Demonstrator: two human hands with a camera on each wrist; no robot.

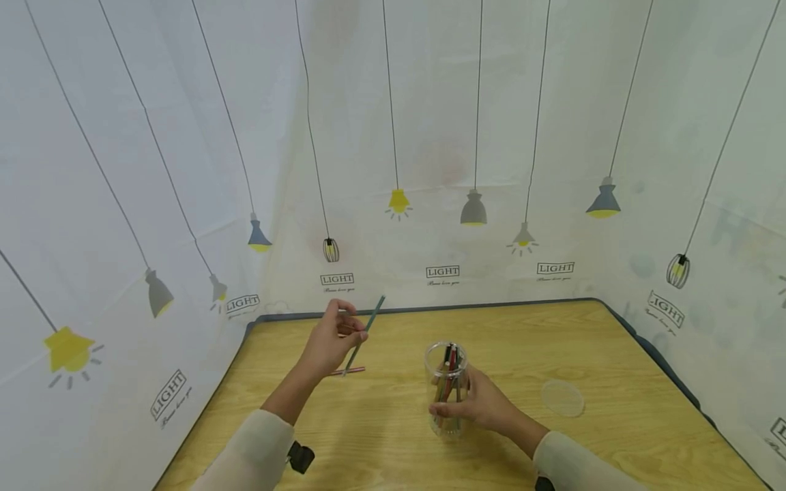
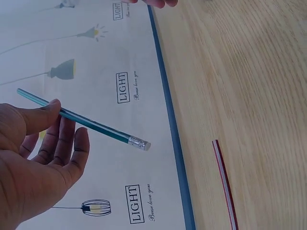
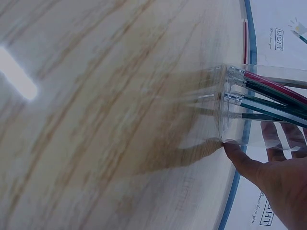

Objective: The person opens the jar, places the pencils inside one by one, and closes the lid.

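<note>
In the head view my left hand (image 1: 328,343) pinches a green pencil (image 1: 376,311) between thumb and fingers, above the table. The left wrist view shows the pencil (image 2: 98,124) tilted, its white eraser and silver ferrule pointing away from the hand. A red striped pencil (image 2: 223,184) lies on the table below. My right hand (image 1: 485,404) grips a clear jar (image 1: 432,385) from its right side. Inside stand several pencils (image 1: 452,358), dark, green and red. In the right wrist view their eraser ends sit at the jar's base (image 3: 222,108).
A clear round lid (image 1: 563,398) lies flat on the wooden table (image 1: 522,327), right of the jar. Behind and beside the table hangs a white curtain (image 1: 430,136) printed with lamps. A dark blue edge (image 1: 516,302) borders the tabletop.
</note>
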